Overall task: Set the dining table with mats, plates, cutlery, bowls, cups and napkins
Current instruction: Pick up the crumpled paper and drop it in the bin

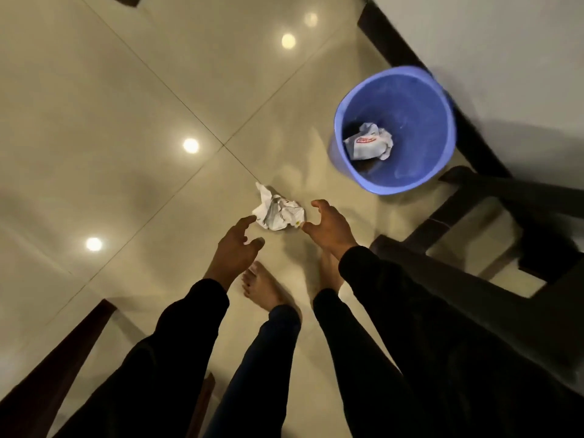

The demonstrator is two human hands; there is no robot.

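A crumpled white paper lies on the glossy beige floor tiles between my two hands. My left hand hovers just to its lower left, fingers spread and loosely curled, holding nothing. My right hand is at the paper's right edge with fingers spread, its fingertip close to or touching the paper. Both arms wear dark sleeves. A blue plastic bin stands to the upper right with another crumpled white wrapper inside it. No mats, plates, cutlery, bowls or cups are in view.
My bare feet stand just below the hands. Dark wooden chair legs and frame sit at the right. A dark skirting board runs along the white wall behind the bin. A dark wooden edge rises at lower left.
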